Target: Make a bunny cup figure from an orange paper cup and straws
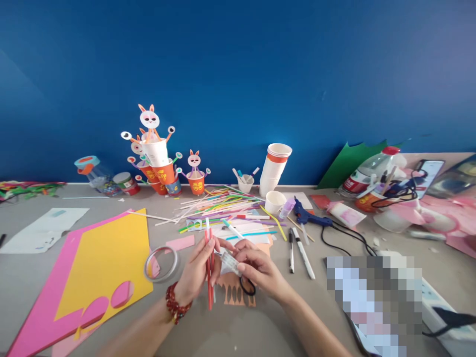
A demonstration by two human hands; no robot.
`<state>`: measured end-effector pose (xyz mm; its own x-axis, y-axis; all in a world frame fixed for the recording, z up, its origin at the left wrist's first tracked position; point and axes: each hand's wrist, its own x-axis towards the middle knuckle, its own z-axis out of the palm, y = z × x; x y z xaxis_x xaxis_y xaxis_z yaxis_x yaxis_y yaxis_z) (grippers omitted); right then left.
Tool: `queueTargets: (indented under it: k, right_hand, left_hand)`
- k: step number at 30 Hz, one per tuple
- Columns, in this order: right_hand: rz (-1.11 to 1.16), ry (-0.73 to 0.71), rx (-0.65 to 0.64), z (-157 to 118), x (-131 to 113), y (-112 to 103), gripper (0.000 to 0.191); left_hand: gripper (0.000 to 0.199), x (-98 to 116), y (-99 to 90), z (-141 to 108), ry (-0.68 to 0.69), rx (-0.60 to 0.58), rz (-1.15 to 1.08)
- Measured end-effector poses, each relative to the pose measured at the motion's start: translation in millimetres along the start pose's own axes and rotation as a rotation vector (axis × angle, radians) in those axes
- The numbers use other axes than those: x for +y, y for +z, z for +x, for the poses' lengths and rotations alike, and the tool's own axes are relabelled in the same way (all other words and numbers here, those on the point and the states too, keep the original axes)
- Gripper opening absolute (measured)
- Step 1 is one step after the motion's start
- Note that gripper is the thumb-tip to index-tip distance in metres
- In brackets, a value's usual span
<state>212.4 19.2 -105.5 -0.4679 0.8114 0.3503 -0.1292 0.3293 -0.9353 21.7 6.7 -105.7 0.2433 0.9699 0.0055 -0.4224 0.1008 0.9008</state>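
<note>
Near the centre of the head view, my left hand point(202, 263) is closed around several red straws point(209, 290) that stand nearly upright. A red beaded bracelet is on that wrist. My right hand point(256, 265) grips a small whitish, see-through packet or roll point(230, 263) just right of the straws; its exact kind is unclear. Beneath the hands lies a cut orange paper point(238, 296) with slots. A black loop point(247, 286), perhaps a scissor handle, shows under my right hand. A roll of tape point(161, 264) lies left of my left hand.
Loose colourful straws point(219, 203) spread behind the hands. Yellow paper point(107, 263) on pink sheets is at left. Rabbit-faced cups point(156, 153) and stacked white cups point(274, 168) stand by the blue wall. A blue glue gun point(312, 217), pens point(303, 253) and a blurred-out device point(372, 302) are at right.
</note>
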Motion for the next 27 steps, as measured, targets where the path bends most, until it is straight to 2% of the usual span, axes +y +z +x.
queueTargets:
  k: [3, 6, 10, 15, 18, 21, 24, 27]
  right_hand:
    - [0.013, 0.029, 0.009, 0.0, -0.4, 1.5, 0.033]
    - [0.047, 0.081, 0.024, -1.1, 0.2, 4.0, 0.034]
    - [0.19, 0.107, 0.001, -3.3, 1.4, 5.4, 0.024]
    - [0.405, 0.067, -0.084, -4.4, 0.3, 4.9, 0.022]
    - [0.447, 0.078, -0.106, -4.6, 0.0, 5.0, 0.021]
    - [0.406, 0.099, -0.077, -4.8, 2.8, 4.8, 0.019]
    - [0.253, 0.084, -0.006, -5.3, 8.0, 4.1, 0.018]
    - [0.123, 0.049, 0.048, -5.4, 11.1, 3.5, 0.019]
  left_hand:
    - [0.025, -2.0, 0.0, -1.3, 0.02, -0.033, 0.047]
    - [0.026, -5.9, 1.3, -1.1, -0.001, 0.011, 0.043]
    - [0.027, -6.0, 3.8, 0.7, -0.092, 0.03, -0.1]
    - [0.027, -1.5, 4.8, 3.3, -0.17, -0.03, -0.263]
    - [0.026, -1.7, 4.0, 3.5, -0.193, -0.056, -0.297]
    - [0.027, -0.2, 1.8, 2.7, -0.135, -0.022, -0.206]
    - [0.026, 4.3, -0.5, 0.7, -0.019, 0.044, -0.032]
    - [0.026, 5.9, -0.6, -1.7, 0.047, 0.032, 0.077]
